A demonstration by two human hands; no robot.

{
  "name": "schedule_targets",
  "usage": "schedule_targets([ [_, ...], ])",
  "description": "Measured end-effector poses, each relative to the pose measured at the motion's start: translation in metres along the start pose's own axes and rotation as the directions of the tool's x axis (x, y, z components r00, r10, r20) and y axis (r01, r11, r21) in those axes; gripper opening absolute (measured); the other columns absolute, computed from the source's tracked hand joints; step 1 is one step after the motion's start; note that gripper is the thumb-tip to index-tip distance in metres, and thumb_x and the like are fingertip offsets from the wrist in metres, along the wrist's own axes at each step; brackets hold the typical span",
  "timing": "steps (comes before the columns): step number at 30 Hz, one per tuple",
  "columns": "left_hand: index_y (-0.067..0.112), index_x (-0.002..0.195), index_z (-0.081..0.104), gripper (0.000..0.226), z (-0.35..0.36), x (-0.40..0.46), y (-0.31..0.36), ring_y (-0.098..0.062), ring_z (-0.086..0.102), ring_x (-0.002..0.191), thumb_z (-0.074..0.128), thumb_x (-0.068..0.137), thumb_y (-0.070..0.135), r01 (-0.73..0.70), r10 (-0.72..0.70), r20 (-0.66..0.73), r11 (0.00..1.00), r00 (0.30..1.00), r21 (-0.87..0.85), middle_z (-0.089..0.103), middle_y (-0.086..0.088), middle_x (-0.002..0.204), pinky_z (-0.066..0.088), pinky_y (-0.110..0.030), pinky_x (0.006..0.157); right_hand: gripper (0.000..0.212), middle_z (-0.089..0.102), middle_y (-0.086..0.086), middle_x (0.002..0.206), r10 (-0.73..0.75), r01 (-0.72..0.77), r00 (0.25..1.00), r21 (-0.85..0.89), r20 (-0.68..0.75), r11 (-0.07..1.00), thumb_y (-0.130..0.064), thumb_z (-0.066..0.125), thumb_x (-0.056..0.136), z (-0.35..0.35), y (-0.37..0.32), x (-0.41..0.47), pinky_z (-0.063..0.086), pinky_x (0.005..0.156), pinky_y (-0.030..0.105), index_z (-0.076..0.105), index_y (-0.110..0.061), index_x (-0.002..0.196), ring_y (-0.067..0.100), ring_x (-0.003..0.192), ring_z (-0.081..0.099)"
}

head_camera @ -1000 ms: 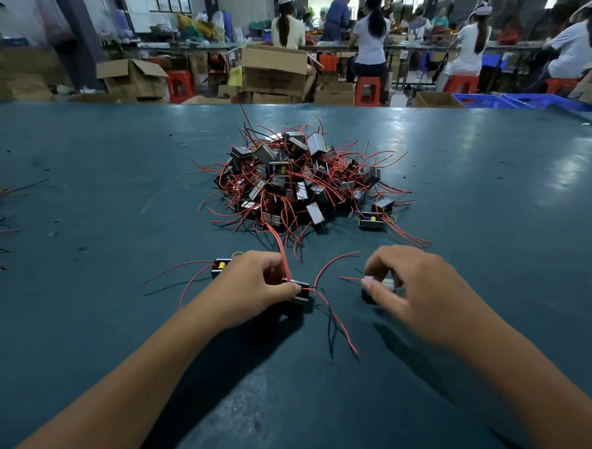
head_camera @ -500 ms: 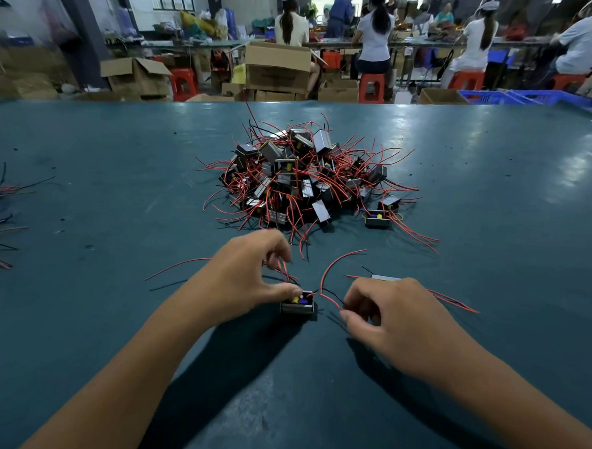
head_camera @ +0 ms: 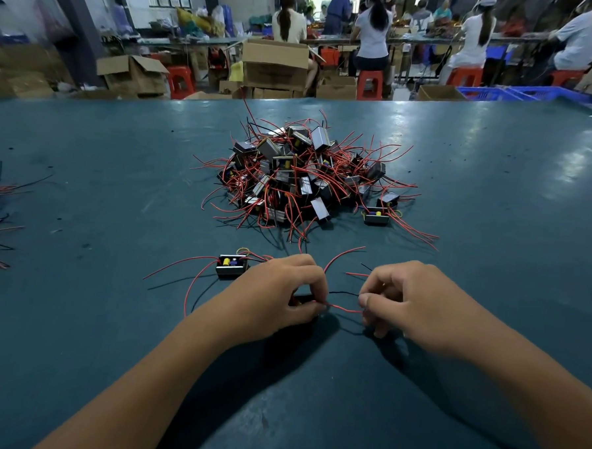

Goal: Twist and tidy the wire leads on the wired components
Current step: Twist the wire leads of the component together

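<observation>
The red wire runs between both hands, low over the green table. The left hand and right hand each pinch one end. A small black part lies just behind. Farther back sits the big pile.

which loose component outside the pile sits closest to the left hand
The component with the yellow part, just beyond the left hand. The other loose one lies farther off, at the pile's right edge.
</observation>
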State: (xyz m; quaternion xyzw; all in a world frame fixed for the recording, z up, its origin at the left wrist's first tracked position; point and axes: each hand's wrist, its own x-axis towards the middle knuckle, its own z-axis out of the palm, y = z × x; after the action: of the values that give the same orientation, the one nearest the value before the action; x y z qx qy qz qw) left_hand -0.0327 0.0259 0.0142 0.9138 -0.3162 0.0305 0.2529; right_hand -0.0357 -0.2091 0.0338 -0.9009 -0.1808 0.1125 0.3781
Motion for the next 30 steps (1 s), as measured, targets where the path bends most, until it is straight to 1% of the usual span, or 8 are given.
schedule_targets([
  [9, 0.031, 0.091, 0.063, 0.007, -0.001, -0.001, 0.0, -0.009, 0.053, 0.08, 0.07, 0.09, 0.032, 0.016, -0.015, 0.022, 1.0, 1.0, -0.023, 0.051, 0.019, 0.096, 0.046, -0.029, 0.073, 0.018, 0.072, -0.005, 0.066, -0.01, 0.011, 0.998, 0.015, -0.063, 1.0, -0.029, 0.064, 0.095, -0.012, 0.01, 0.006, 0.041, 0.045, 0.016, 0.064, -0.019, 0.08, 0.012, 0.056, 0.068],
  [13, 0.032, 0.09, 0.067, 0.006, -0.001, 0.0, 0.0, -0.012, 0.056, 0.079, 0.072, 0.089, 0.03, 0.027, -0.026, 0.018, 0.999, 0.999, -0.047, 0.054, 0.018, 0.098, 0.048, -0.037, 0.075, 0.023, 0.07, -0.006, 0.063, -0.055, 0.055, 0.995, -0.01, -0.084, 0.998, -0.036, 0.062, 0.094, -0.01, 0.011, 0.007, 0.047, 0.048, 0.024, 0.062, -0.021, 0.076, 0.014, 0.053, 0.065],
  [15, 0.031, 0.089, 0.068, 0.005, 0.001, 0.001, 0.001, -0.012, 0.056, 0.077, 0.073, 0.089, 0.03, 0.03, -0.03, 0.001, 0.999, 1.0, -0.045, 0.056, 0.017, 0.098, 0.048, -0.037, 0.074, 0.024, 0.07, -0.007, 0.065, -0.105, 0.107, 0.989, 0.009, -0.101, 0.994, -0.039, 0.061, 0.094, -0.008, 0.01, 0.006, 0.046, 0.05, 0.018, 0.06, -0.023, 0.075, 0.012, 0.056, 0.064],
  [19, 0.03, 0.093, 0.058, 0.018, 0.006, 0.001, 0.0, -0.002, 0.048, 0.066, 0.074, 0.088, 0.037, 0.076, -0.076, -0.084, 0.997, 0.994, -0.007, 0.055, 0.03, 0.081, 0.033, -0.023, 0.058, 0.026, 0.07, -0.009, 0.071, -0.188, 0.196, 0.977, 0.08, -0.101, 0.977, -0.046, 0.059, 0.091, -0.005, 0.006, 0.003, 0.043, 0.061, 0.009, 0.06, -0.026, 0.075, 0.0, 0.061, 0.061],
  [21, 0.032, 0.094, 0.054, 0.022, 0.007, 0.002, -0.001, -0.001, 0.048, 0.064, 0.074, 0.088, 0.036, 0.1, -0.101, -0.103, 0.995, 0.99, -0.016, 0.052, 0.039, 0.081, 0.03, -0.018, 0.055, 0.029, 0.07, -0.009, 0.074, -0.227, 0.236, 0.969, 0.093, -0.103, 0.967, -0.054, 0.058, 0.088, -0.004, 0.005, 0.003, 0.042, 0.063, 0.008, 0.062, -0.027, 0.077, -0.003, 0.062, 0.058],
  [22, 0.033, 0.094, 0.054, 0.022, 0.008, 0.002, -0.002, -0.002, 0.049, 0.065, 0.074, 0.088, 0.035, 0.099, -0.1, -0.109, 0.995, 0.989, -0.019, 0.054, 0.037, 0.082, 0.031, -0.016, 0.056, 0.032, 0.069, -0.009, 0.074, -0.241, 0.251, 0.965, 0.092, -0.105, 0.964, -0.058, 0.059, 0.089, -0.003, 0.004, 0.003, 0.042, 0.062, 0.01, 0.063, -0.028, 0.078, -0.003, 0.062, 0.056],
  [26, 0.033, 0.101, 0.064, 0.016, 0.007, 0.002, -0.003, -0.006, 0.055, 0.073, 0.074, 0.089, 0.029, 0.078, -0.082, -0.111, 0.996, 0.99, -0.034, 0.057, 0.02, 0.086, 0.046, -0.028, 0.067, 0.037, 0.066, -0.009, 0.077, -0.256, 0.271, 0.959, 0.123, -0.12, 0.955, -0.068, 0.062, 0.08, -0.004, 0.005, 0.004, 0.047, 0.06, 0.015, 0.063, -0.032, 0.084, 0.001, 0.064, 0.056],
  [30, 0.031, 0.092, 0.063, 0.013, 0.006, 0.002, -0.002, -0.012, 0.056, 0.074, 0.074, 0.089, 0.025, 0.076, -0.079, -0.084, 0.996, 0.993, -0.039, 0.057, 0.014, 0.089, 0.05, -0.04, 0.069, 0.034, 0.068, -0.004, 0.08, -0.265, 0.275, 0.96, 0.131, -0.089, 0.953, -0.06, 0.065, 0.077, -0.003, 0.005, 0.003, 0.049, 0.061, 0.016, 0.065, -0.026, 0.084, 0.009, 0.069, 0.062],
])
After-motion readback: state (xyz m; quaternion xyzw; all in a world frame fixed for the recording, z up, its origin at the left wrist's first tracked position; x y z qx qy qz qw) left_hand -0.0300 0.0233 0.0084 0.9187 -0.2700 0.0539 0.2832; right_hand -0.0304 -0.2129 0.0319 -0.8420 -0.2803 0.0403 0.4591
